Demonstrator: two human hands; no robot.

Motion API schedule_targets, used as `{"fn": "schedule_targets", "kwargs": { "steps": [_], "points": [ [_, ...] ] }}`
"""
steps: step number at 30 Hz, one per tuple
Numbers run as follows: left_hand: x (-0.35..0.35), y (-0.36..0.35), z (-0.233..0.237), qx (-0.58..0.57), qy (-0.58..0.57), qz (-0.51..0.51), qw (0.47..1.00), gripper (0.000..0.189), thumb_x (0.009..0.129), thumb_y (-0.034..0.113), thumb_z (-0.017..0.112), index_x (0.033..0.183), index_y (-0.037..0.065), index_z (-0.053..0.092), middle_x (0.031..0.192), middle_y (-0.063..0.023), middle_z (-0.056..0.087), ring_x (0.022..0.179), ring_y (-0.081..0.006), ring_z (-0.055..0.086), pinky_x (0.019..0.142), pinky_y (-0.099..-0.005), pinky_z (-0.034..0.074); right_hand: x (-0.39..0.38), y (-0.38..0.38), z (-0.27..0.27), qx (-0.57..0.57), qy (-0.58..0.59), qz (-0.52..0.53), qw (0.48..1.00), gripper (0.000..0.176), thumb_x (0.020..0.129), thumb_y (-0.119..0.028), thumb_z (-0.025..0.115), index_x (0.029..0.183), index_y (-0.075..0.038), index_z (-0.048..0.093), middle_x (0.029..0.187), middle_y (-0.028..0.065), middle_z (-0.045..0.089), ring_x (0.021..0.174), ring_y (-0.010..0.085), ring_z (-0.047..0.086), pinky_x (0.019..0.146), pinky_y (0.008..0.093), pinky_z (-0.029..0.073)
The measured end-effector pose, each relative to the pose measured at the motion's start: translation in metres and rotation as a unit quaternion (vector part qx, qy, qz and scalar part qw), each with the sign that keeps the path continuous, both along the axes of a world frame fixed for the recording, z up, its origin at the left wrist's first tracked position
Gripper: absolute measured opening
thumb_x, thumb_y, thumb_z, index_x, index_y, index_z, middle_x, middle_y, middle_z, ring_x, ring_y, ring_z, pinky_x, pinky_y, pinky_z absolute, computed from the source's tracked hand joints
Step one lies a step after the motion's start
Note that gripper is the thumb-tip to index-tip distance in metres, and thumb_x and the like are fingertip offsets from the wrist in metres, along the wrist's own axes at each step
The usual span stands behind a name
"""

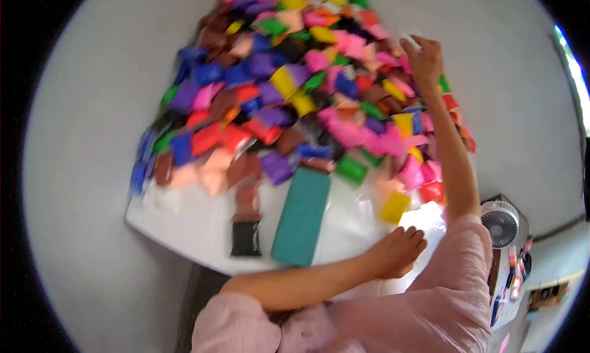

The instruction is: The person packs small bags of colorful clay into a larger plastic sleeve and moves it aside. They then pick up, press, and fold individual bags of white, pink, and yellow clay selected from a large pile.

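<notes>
A large heap of small, shiny, soft-looking packets [264, 64] in many colours covers most of the white table. My right hand [424, 61] is raised over the heap's right edge with its fingers bent together; a faint whitish patch shows at the fingertips, too blurred to name. Low over the near part of the table, my left hand [401, 253] has its fingers curled in, and their undersides are hidden. Just beyond it lies a yellow packet [395, 207]. A teal rectangular block or case [301, 218] rests left of that hand, with a black packet [246, 239] beside it.
The white table [184, 230] has a rounded near edge close to my body. A small fan [499, 224] stands at the right, near a side surface with assorted items [513, 270]. Grey floor or wall surrounds the table.
</notes>
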State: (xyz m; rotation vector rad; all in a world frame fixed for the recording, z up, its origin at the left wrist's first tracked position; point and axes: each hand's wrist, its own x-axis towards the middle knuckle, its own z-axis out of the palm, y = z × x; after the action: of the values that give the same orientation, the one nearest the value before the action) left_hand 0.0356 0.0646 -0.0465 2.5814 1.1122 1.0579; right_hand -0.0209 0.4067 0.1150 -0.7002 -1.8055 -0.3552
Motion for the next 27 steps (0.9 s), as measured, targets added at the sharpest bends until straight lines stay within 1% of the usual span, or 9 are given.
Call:
{"fn": "schedule_targets", "kwargs": {
  "steps": [3,6,7,8,12,16,20,24,27],
  "points": [
    [-0.001,-0.003,-0.001,0.030,0.002,0.018,0.999,0.030,0.075,0.023,0.066,0.096,0.004,0.055,0.094,-0.0098,0.052,0.090,-0.0245,0.051,0.073,-0.0370,0.040,-0.048,-0.139,0.005,-0.230,-0.070,0.195,0.951,0.034,0.082,-0.032,0.077,0.104,-0.007,0.073,0.096,0.0081,0.066,0.072,0.0139,0.059,0.065,0.0304,0.049],
    [0.002,-0.002,-0.006,0.060,-0.010,0.034,0.998,0.030,0.077,0.023,0.066,0.098,0.003,0.057,0.095,-0.0100,0.053,0.091,-0.0239,0.052,0.074,-0.0369,0.041,-0.089,-0.230,-0.025,-0.279,-0.129,0.405,0.861,0.029,0.084,-0.028,0.075,0.105,-0.008,0.072,0.091,0.0000,0.064,0.071,0.0060,0.056,0.058,0.0228,0.044],
    [0.002,-0.002,-0.009,0.084,-0.013,0.043,0.995,0.030,0.076,0.023,0.066,0.097,0.003,0.058,0.096,-0.0095,0.054,0.092,-0.0235,0.052,0.073,-0.0365,0.041,-0.096,-0.262,-0.019,-0.370,-0.188,0.408,0.813,0.028,0.084,-0.026,0.075,0.104,-0.007,0.072,0.095,0.0014,0.064,0.078,0.0081,0.057,0.065,0.0242,0.046],
    [0.003,0.000,-0.012,0.108,-0.015,0.050,0.993,0.030,0.076,0.023,0.067,0.097,0.003,0.059,0.096,-0.0090,0.055,0.092,-0.0231,0.053,0.073,-0.0360,0.042,-0.107,-0.278,-0.028,-0.336,-0.206,0.468,0.791,0.029,0.083,-0.027,0.075,0.104,-0.006,0.072,0.093,0.0031,0.064,0.078,0.0103,0.058,0.064,0.0263,0.046],
    [0.014,0.017,-0.037,-0.004,-0.026,-0.095,0.995,0.040,0.085,0.024,0.063,0.121,0.009,0.057,0.137,-0.0110,0.050,0.130,-0.0292,0.043,0.111,-0.0442,0.033,-0.144,-0.331,-0.040,-0.403,-0.256,0.489,0.730,0.034,0.075,-0.031,0.077,0.097,-0.006,0.073,0.090,0.0093,0.065,0.074,0.0163,0.057,0.065,0.0299,0.047],
    [0.017,0.018,-0.033,0.011,-0.089,-0.116,0.989,0.042,0.087,0.025,0.063,0.125,0.010,0.055,0.138,-0.0118,0.048,0.130,-0.0288,0.041,0.112,-0.0434,0.031,-0.175,-0.344,-0.080,-0.357,-0.345,0.526,0.691,0.035,0.075,-0.033,0.075,0.096,-0.005,0.073,0.090,0.0139,0.066,0.078,0.0246,0.061,0.071,0.0369,0.049],
    [0.018,0.015,-0.030,0.018,-0.117,-0.108,0.987,0.044,0.088,0.026,0.062,0.128,0.010,0.053,0.139,-0.0126,0.047,0.131,-0.0285,0.040,0.113,-0.0426,0.029,-0.192,-0.328,-0.107,-0.247,-0.330,0.497,0.764,0.030,0.079,-0.030,0.071,0.095,-0.004,0.071,0.093,0.0173,0.066,0.089,0.0352,0.064,0.080,0.0447,0.051],
    [0.014,0.010,-0.037,-0.001,-0.134,-0.088,0.987,0.047,0.090,0.028,0.061,0.132,0.011,0.051,0.140,-0.0134,0.045,0.131,-0.0281,0.039,0.114,-0.0418,0.027,-0.183,-0.325,-0.090,-0.233,-0.357,0.394,0.814,0.042,0.076,-0.032,0.073,0.109,-0.007,0.064,0.098,0.0163,0.064,0.092,0.0348,0.062,0.079,0.0448,0.051],
    [0.009,0.002,-0.046,-0.072,-0.193,-0.097,0.974,0.045,0.089,0.028,0.064,0.129,0.009,0.054,0.136,-0.0157,0.049,0.127,-0.0287,0.044,0.113,-0.0416,0.028,-0.174,-0.324,-0.087,-0.035,-0.299,0.378,0.876,0.041,0.075,-0.033,0.073,0.106,-0.009,0.064,0.099,0.0144,0.061,0.095,0.0332,0.058,0.079,0.0433,0.050]
  ]
}}
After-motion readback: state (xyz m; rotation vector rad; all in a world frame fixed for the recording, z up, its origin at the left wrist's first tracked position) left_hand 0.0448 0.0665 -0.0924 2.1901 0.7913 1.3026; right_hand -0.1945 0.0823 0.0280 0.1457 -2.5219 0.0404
